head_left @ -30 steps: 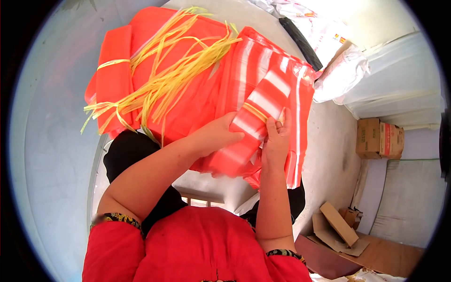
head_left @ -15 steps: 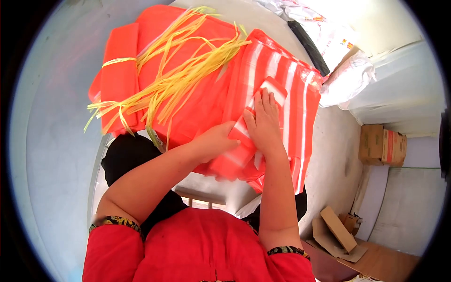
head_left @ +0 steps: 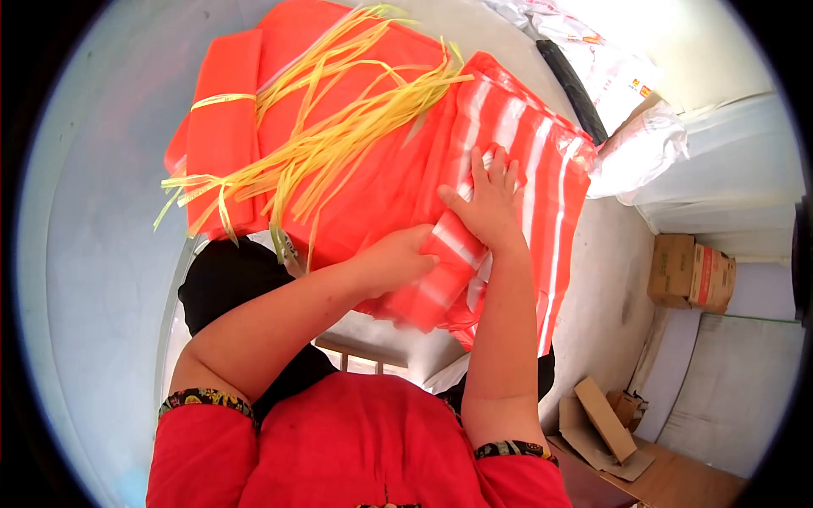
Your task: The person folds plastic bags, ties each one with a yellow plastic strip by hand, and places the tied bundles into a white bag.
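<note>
A folded red-and-white striped plastic bundle lies slantwise on a larger stack of striped plastic. My left hand grips its left edge, the thumb showing and the other fingers partly hidden. Over its upper end, my right hand rests with the fingers spread. The bundle's lower end is blurred. To the left is a pile of plain red plastic, with yellow ties strewn across it. At its far left, a folded red bundle has a yellow tie around it.
White printed sacks and a dark roll are at the upper right. A cardboard box sits against the right wall. Opened cardboard lies at the lower right. My knees are below the plastic pile.
My right hand's fingers have spread apart on the folded bundle. The left hand keeps its hold at the edge. The whole view has shifted slightly.
</note>
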Tool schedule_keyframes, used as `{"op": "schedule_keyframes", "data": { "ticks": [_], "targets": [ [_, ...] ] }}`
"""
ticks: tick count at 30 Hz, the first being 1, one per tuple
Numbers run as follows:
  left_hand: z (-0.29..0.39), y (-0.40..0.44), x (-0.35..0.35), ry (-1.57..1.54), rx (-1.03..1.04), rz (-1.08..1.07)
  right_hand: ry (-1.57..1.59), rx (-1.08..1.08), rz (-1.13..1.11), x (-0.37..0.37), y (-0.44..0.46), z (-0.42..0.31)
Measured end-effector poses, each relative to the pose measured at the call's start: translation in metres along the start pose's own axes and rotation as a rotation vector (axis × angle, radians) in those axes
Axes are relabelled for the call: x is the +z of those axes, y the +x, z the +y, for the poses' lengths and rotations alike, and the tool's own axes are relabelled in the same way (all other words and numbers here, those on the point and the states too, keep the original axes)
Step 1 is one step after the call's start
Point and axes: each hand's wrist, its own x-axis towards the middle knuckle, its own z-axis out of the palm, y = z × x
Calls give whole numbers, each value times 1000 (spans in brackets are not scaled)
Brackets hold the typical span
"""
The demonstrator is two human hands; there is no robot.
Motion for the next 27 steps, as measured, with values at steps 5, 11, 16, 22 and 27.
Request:
{"op": "schedule_keyframes", "data": {
  "ticks": [5,11,16,22,27],
  "targets": [
    [-2,2,0,5,-3,-9,22,-5,58,6,5,5],
    [16,-5,3,-54,-66,-67,1245,67,157,-11,-29,34],
    [5,5,1,-71,-14,-64,868,81,277,39,-116,60],
    [21,-4,22,-72,16,-40,1383,130,203,32,-165,28],
    [24,-14,44,101,37,-68,1651,93,120,13,-163,25]
  ]
}}
